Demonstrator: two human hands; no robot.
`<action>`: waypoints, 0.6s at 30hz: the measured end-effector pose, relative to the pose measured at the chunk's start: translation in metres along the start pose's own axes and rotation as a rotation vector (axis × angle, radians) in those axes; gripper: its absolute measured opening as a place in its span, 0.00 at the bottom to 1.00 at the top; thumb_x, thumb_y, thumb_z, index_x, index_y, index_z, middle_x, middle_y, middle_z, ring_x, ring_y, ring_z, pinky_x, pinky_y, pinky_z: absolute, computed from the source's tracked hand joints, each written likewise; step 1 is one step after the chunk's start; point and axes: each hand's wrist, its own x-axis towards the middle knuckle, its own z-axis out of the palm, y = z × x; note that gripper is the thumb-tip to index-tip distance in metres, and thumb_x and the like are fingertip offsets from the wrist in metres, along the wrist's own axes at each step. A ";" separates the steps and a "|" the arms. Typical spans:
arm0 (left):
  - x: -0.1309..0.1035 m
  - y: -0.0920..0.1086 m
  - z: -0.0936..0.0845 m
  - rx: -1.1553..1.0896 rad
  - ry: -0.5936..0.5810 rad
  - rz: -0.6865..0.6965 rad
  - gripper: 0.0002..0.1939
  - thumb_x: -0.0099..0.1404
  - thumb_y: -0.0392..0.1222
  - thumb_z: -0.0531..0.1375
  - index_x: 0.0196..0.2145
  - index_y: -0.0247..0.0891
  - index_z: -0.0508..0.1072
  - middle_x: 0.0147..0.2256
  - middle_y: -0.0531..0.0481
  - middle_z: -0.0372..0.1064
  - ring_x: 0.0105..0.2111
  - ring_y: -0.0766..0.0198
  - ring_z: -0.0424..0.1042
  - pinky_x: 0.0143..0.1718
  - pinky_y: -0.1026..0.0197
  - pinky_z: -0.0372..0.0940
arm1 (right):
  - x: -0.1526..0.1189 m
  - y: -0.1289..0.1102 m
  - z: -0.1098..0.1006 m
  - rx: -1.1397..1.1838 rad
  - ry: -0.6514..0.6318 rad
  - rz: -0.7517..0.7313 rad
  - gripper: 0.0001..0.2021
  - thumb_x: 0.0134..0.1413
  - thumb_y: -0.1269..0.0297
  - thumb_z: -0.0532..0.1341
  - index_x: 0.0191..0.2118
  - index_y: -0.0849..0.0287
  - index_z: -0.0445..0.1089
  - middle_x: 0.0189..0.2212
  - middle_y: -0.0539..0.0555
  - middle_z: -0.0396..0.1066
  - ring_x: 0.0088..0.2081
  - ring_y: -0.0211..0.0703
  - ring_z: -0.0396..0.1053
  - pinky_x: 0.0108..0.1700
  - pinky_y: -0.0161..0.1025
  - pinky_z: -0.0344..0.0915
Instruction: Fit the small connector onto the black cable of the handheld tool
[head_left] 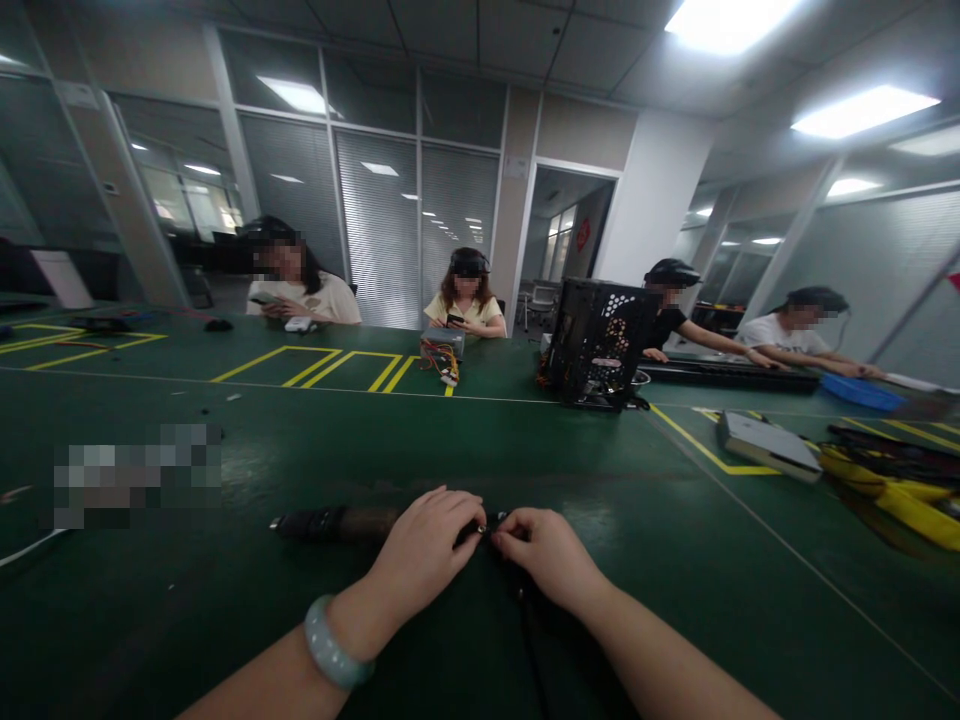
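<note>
A dark electric screwdriver [334, 522] lies on the green table [247, 620], its metal tip pointing left. My left hand [431, 530] is closed over the tool's rear end, fingers curled round it. Close beside it, my right hand [544, 550] pinches a small dark piece that looks like the end of a black cord [531, 640]. That cord runs down the table towards me. A small brassy bit shows at the left fingertips, between the two hands. Whether cord and screwdriver are joined is hidden by the fingers.
A black computer case [600, 345] stands at the back right, with a grey metal box [769, 445] and yellow-and-black gear [907, 500] farther right. Beyond sits a power supply with loose wires [444, 350]. Several people sit across the table. A blue tray [862, 392] is at far right.
</note>
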 end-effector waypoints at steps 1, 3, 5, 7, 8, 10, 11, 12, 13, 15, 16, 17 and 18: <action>0.000 0.000 0.000 0.000 -0.001 -0.004 0.08 0.63 0.37 0.58 0.40 0.45 0.70 0.47 0.54 0.71 0.48 0.60 0.68 0.59 0.47 0.54 | 0.000 0.000 0.000 0.001 0.003 -0.002 0.08 0.55 0.61 0.61 0.31 0.57 0.76 0.29 0.49 0.75 0.30 0.38 0.70 0.31 0.32 0.58; 0.000 0.001 -0.001 -0.002 0.002 -0.017 0.09 0.63 0.38 0.58 0.42 0.45 0.70 0.45 0.54 0.71 0.46 0.59 0.69 0.58 0.48 0.56 | 0.000 0.001 0.001 0.001 0.004 -0.004 0.07 0.55 0.62 0.61 0.32 0.57 0.76 0.29 0.49 0.75 0.29 0.38 0.70 0.30 0.32 0.58; 0.000 0.002 -0.002 -0.001 0.001 -0.022 0.10 0.63 0.38 0.58 0.43 0.45 0.70 0.45 0.54 0.71 0.45 0.59 0.69 0.56 0.48 0.58 | 0.000 0.002 0.001 0.002 0.004 -0.010 0.07 0.55 0.62 0.61 0.32 0.57 0.76 0.29 0.49 0.75 0.30 0.38 0.71 0.30 0.32 0.58; 0.000 0.003 -0.002 0.004 -0.006 -0.011 0.08 0.63 0.37 0.58 0.41 0.44 0.70 0.44 0.54 0.71 0.44 0.59 0.69 0.54 0.48 0.59 | 0.000 0.002 0.001 -0.001 0.009 -0.021 0.07 0.55 0.62 0.61 0.32 0.58 0.76 0.29 0.49 0.75 0.30 0.38 0.71 0.31 0.32 0.58; 0.001 0.003 -0.002 0.006 -0.011 -0.003 0.07 0.63 0.36 0.58 0.40 0.44 0.70 0.44 0.54 0.71 0.44 0.59 0.69 0.53 0.49 0.59 | 0.001 0.001 0.001 -0.003 0.012 -0.026 0.07 0.55 0.62 0.61 0.32 0.58 0.76 0.29 0.49 0.76 0.31 0.38 0.71 0.32 0.32 0.58; 0.001 0.002 -0.002 0.008 -0.014 0.011 0.07 0.63 0.35 0.58 0.38 0.44 0.71 0.44 0.54 0.71 0.44 0.58 0.69 0.52 0.50 0.60 | 0.001 0.001 0.001 -0.004 0.021 -0.028 0.07 0.54 0.63 0.61 0.32 0.58 0.76 0.30 0.50 0.76 0.31 0.39 0.71 0.32 0.32 0.59; 0.001 0.002 -0.002 0.009 -0.011 0.015 0.07 0.63 0.35 0.58 0.38 0.44 0.71 0.44 0.54 0.71 0.44 0.58 0.69 0.51 0.50 0.61 | 0.001 0.001 0.001 -0.003 0.022 -0.025 0.07 0.54 0.63 0.61 0.32 0.58 0.76 0.30 0.50 0.76 0.31 0.39 0.71 0.32 0.32 0.59; 0.001 0.001 -0.001 0.008 -0.007 0.020 0.07 0.63 0.35 0.57 0.38 0.44 0.71 0.44 0.54 0.71 0.44 0.58 0.69 0.50 0.50 0.61 | 0.001 0.001 0.001 -0.002 0.022 -0.022 0.07 0.55 0.63 0.61 0.32 0.58 0.76 0.30 0.50 0.76 0.31 0.39 0.71 0.32 0.32 0.59; 0.001 0.001 0.000 0.005 -0.005 0.023 0.07 0.63 0.35 0.57 0.38 0.44 0.71 0.44 0.54 0.71 0.44 0.58 0.69 0.50 0.51 0.61 | 0.001 0.001 0.001 -0.002 0.023 -0.021 0.07 0.55 0.62 0.61 0.32 0.58 0.76 0.30 0.50 0.76 0.31 0.39 0.71 0.32 0.32 0.58; 0.001 0.000 0.001 -0.003 -0.003 0.022 0.08 0.63 0.34 0.57 0.39 0.44 0.71 0.44 0.54 0.71 0.44 0.58 0.69 0.49 0.51 0.61 | 0.001 0.002 0.001 -0.004 0.027 -0.020 0.07 0.55 0.62 0.61 0.32 0.57 0.76 0.30 0.50 0.76 0.31 0.39 0.71 0.32 0.32 0.58; 0.001 0.000 0.001 -0.009 -0.003 0.018 0.08 0.63 0.34 0.58 0.39 0.44 0.71 0.44 0.55 0.71 0.44 0.59 0.69 0.49 0.52 0.61 | 0.001 0.002 0.001 -0.005 0.029 -0.021 0.07 0.55 0.62 0.61 0.32 0.57 0.76 0.30 0.49 0.76 0.31 0.39 0.71 0.32 0.31 0.58; 0.001 0.000 0.002 -0.016 -0.002 0.010 0.08 0.62 0.34 0.58 0.39 0.45 0.71 0.43 0.55 0.71 0.44 0.59 0.69 0.48 0.52 0.61 | 0.001 0.002 0.001 -0.003 0.029 -0.021 0.07 0.55 0.62 0.61 0.32 0.57 0.76 0.30 0.50 0.76 0.31 0.39 0.71 0.32 0.31 0.58; 0.001 0.000 0.002 -0.025 -0.002 0.001 0.08 0.62 0.34 0.58 0.39 0.44 0.70 0.42 0.55 0.71 0.44 0.59 0.69 0.48 0.53 0.61 | 0.001 0.002 0.000 0.002 0.027 -0.020 0.07 0.55 0.62 0.61 0.32 0.57 0.76 0.30 0.50 0.76 0.31 0.39 0.71 0.32 0.31 0.59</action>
